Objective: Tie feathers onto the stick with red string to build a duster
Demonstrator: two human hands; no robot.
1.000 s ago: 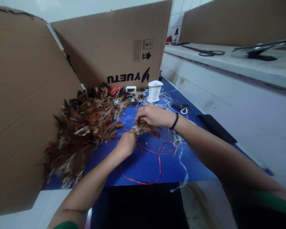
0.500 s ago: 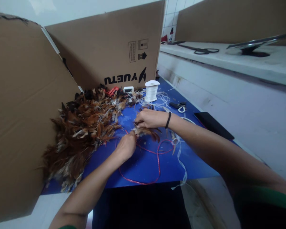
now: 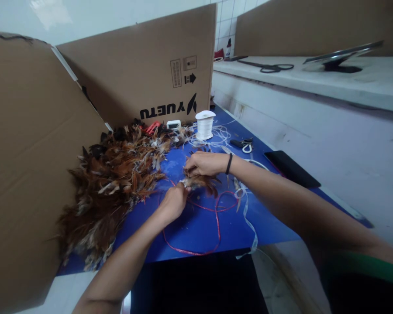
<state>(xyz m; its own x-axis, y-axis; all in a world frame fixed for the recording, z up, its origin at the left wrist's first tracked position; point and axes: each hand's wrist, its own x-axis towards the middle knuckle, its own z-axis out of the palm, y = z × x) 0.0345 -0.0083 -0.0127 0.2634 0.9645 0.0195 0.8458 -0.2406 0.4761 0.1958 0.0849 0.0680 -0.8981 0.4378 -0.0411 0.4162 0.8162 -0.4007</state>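
Observation:
A small bunch of brown feathers is between my two hands above the blue table. My left hand is closed on the pale quill end of the bunch. From the far side, my right hand, with a black band at the wrist, pinches the feathers; its fingertips are partly hidden. A red string loops on the table under and in front of the hands. To the left lies a big heap of brown feathers.
Cardboard panels stand behind and at the left. A white ribbon spool stands at the back amid loose ribbon. Snips and a black phone-like slab lie to the right. Scissors rest on the white ledge.
The view has shifted slightly. My left thumb and fingers have moved a little at the quill end, and more of its pale tip shows. My right hand stays on the feathers.

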